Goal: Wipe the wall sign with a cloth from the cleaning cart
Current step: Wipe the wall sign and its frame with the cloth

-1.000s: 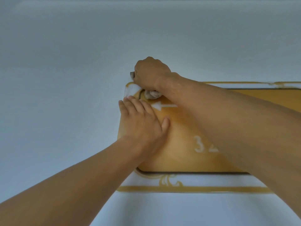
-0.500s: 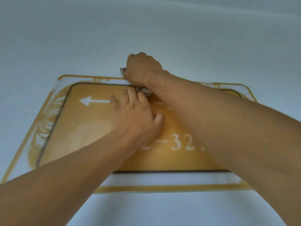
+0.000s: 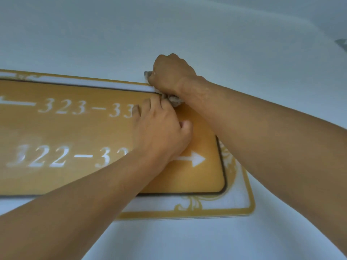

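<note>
Wall sign [image 3: 78, 128] on wall [image 3: 93, 30]. We note right hand [image 3: 170, 73] fisted around cloth [image 3: 174, 99] at sign's top edge; left hand [image 3: 159, 132] open, flat on sign face, holding nothing.

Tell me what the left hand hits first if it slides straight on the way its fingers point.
The left hand lies flat on the sign, fingers pointing up toward its top edge. Straight ahead it would likely meet the cloth bunched under the right hand, almost touching already.
</note>
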Tool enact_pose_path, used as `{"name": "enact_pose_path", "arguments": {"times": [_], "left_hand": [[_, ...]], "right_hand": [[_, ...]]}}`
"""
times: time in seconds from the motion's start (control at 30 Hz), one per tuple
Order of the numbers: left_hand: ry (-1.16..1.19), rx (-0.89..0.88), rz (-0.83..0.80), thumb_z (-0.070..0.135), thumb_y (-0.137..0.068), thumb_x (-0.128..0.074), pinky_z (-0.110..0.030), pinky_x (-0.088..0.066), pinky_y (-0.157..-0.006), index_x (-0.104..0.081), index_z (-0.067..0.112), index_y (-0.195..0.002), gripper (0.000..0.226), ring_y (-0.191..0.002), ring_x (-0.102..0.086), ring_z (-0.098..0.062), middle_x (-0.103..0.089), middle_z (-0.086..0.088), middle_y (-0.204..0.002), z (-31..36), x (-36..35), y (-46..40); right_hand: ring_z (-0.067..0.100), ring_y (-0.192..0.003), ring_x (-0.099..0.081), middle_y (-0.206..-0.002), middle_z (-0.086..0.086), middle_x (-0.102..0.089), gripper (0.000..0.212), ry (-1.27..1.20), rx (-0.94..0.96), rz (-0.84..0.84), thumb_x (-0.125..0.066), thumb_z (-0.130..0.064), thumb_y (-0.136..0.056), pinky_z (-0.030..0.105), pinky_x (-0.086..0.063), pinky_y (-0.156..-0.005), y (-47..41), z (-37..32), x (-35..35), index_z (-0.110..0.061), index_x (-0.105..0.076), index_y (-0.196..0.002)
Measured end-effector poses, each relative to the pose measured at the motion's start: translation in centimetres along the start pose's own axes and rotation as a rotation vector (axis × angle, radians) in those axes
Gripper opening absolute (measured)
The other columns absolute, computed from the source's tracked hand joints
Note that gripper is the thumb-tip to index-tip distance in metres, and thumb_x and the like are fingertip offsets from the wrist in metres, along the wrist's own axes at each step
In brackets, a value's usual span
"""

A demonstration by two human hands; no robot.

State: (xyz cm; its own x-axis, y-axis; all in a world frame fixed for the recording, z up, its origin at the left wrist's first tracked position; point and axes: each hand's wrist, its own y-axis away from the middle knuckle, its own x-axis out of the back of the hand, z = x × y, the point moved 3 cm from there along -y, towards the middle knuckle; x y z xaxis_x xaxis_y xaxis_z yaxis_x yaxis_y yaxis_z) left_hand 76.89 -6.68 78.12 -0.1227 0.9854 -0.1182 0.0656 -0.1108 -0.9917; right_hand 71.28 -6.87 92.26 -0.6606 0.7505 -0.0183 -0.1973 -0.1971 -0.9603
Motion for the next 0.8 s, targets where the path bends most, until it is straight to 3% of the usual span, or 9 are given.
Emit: {"name": "enact_pose_path", "arguments": {"times": [0.2,0.3,0.4,0.5,0.67,0.8], "left_hand": [[0.028,-0.026,-0.004,0.045,-0.083,-0.038,-0.053,-0.029,-0.113,-0.057,0.008,-0.116,0.054,-0.121,-0.045,-0.031,-0.054,-0.011,-0.124,5.9,-2.7,0.3],[0.060,-0.039,0.013,0.043,-0.083,-0.038,-0.052,-0.029,-0.114,-0.057,0.009,-0.115,0.050,-0.121,-0.046,-0.030,-0.056,-0.010,-0.123,7.8,-3.5,0.3],[0.025,-0.093,-0.018,0.043,-0.081,-0.039,-0.055,-0.026,-0.115,-0.055,0.009,-0.111,0.048,-0.122,-0.044,-0.031,-0.053,-0.011,-0.121,9.9,-4.6,0.8],[-0.024,-0.173,-0.036,0.043,-0.084,-0.040,-0.057,-0.026,-0.114,-0.053,0.009,-0.109,0.045,-0.121,-0.042,-0.032,-0.051,-0.013,-0.119,10.8,-5.4,1.2],[-0.034,-0.183,-0.037,0.044,-0.084,-0.038,-0.057,-0.027,-0.112,-0.053,0.007,-0.112,0.048,-0.123,-0.042,-0.032,-0.053,-0.014,-0.121,10.6,-5.2,1.3],[-0.049,-0.190,-0.054,0.043,-0.086,-0.035,-0.057,-0.024,-0.115,-0.053,0.006,-0.120,0.054,-0.129,-0.041,-0.032,-0.052,-0.016,-0.131,10.6,-5.1,1.3]], "right_hand": [[0.016,-0.067,-0.046,-0.076,-0.004,-0.043,0.037,-0.003,-0.022,-0.024,-0.050,-0.044,-0.096,0.028,-0.031,-0.052,1.8,5.2,1.3,-0.024,-0.037,-0.067],[0.023,-0.076,-0.052,-0.085,0.001,-0.050,0.035,-0.001,-0.045,-0.027,-0.049,-0.042,-0.096,0.031,-0.039,-0.062,3.0,7.8,2.1,-0.021,-0.041,-0.069],[0.026,-0.084,-0.057,-0.092,0.004,-0.055,0.026,-0.006,-0.071,-0.020,-0.048,-0.039,-0.095,0.033,-0.044,-0.067,4.1,10.0,2.7,-0.018,-0.055,-0.082],[0.025,-0.084,-0.058,-0.090,0.003,-0.056,0.025,-0.022,-0.108,-0.011,-0.049,-0.039,-0.096,0.033,-0.044,-0.066,4.8,11.4,3.1,-0.017,-0.057,-0.087],[0.023,-0.078,-0.052,-0.078,-0.003,-0.044,0.026,-0.045,-0.171,0.058,-0.049,-0.040,-0.098,0.030,-0.038,-0.063,4.8,11.7,3.0,-0.018,-0.049,-0.085],[0.023,-0.079,-0.048,-0.082,-0.001,-0.041,0.023,-0.043,-0.244,0.105,-0.046,-0.039,-0.100,0.031,-0.036,-0.065,5.0,11.7,2.9,-0.019,-0.049,-0.088]]}}
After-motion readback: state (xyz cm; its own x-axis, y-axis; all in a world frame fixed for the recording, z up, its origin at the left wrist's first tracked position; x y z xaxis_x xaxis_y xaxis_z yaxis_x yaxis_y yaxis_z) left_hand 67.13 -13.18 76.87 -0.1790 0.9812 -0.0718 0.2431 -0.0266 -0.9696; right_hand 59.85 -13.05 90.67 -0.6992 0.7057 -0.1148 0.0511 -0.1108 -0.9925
